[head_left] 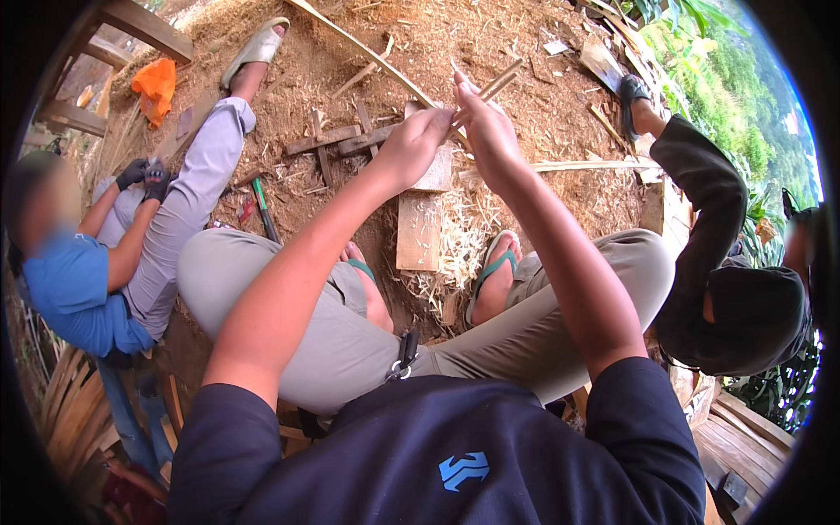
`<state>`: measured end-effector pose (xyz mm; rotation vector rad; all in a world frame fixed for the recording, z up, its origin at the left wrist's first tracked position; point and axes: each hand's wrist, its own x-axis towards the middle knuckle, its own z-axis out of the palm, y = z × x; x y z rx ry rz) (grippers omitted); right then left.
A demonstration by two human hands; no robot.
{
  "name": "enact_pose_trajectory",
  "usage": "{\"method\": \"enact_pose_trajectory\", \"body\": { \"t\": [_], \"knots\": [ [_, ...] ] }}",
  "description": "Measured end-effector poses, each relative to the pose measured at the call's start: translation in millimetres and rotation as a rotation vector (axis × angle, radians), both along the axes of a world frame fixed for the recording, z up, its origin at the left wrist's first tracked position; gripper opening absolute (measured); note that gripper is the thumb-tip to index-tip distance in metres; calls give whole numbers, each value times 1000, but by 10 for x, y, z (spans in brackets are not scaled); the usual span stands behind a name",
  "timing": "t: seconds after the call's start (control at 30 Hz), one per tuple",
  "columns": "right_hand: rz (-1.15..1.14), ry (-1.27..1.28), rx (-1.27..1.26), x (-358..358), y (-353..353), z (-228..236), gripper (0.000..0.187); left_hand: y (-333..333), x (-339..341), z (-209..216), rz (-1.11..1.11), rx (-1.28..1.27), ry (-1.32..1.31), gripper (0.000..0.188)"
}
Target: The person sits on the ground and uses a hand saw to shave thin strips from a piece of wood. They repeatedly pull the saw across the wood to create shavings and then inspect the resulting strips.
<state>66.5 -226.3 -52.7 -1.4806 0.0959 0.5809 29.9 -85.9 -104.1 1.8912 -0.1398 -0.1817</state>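
At nine o'clock sits a person in a blue short-sleeved shirt (74, 284), wearing dark gloves; a crumpled bright-orange sheet (155, 89) lies toward ten o'clock; a green-and-black long-handled tool (265, 210) rests between nine and ten, and dark, cross-shaped wooden pieces (322, 142) lie on the shavings toward eleven; at twelve the bare left hand (420, 144) has its fingers mostly closed, pinching the lower end of the slim brown wooden sticks (500, 82), which slant up toward one o'clock; below it stands a pale rectangular wooden block (420, 232); toward one the bare right hand (490, 131) has its fingers nearly straight against the sticks, though I cannot tell how firmly it grips; past three sits a person in a black hooded top (739, 319).
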Motion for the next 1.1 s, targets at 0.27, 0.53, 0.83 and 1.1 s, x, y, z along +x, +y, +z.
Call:
{"method": "enact_pose_trajectory", "body": {
  "t": [0.27,0.53,0.83,1.1],
  "knots": [
    [23,-26,273,162,-156,-28,54,-66,-87,336,-191,-230,217,35],
    [-223,-565,146,325,-233,41,74,-132,-10,379,-184,-219,350,31],
    [-430,-632,-113,521,-512,-424,44,-238,113,111,-136,85,72,22],
    [-340,-462,-23,465,-279,-244,51,-57,6,72,28,-13,22,23]
  ]
}}
